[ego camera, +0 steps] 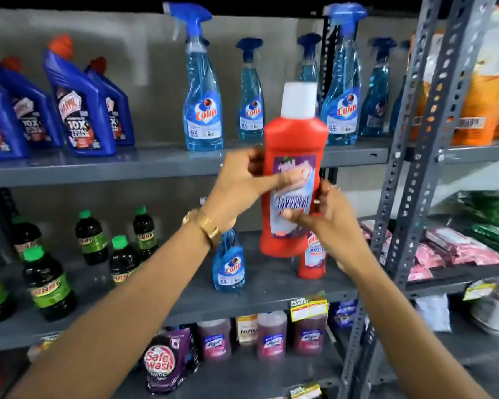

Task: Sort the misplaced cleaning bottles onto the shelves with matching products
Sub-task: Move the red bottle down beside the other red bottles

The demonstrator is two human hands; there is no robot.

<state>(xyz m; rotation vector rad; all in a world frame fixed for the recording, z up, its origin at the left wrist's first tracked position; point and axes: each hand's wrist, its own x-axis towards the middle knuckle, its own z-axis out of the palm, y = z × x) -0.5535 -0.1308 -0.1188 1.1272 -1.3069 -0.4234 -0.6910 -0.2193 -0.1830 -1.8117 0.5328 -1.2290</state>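
Grey metal shelves (167, 165) | tall red plastic bottle (294, 139), white cap, purple-white label, upright | left hand (242, 185), right hand (329, 220) both grasping it

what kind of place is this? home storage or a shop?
Most likely a shop aisle, cleaning section. Grey slotted-steel shelves carry many copies of one product: a row of blue Colin spray bottles, blue toilet-cleaner bottles. Yellow price tags reading "super market" hang on a shelf edge.

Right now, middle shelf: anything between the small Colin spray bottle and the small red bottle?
Head view: bare grey shelf lies between the small Colin spray bottle and the small red bottle. The held big red bottle hangs in front, above that gap.
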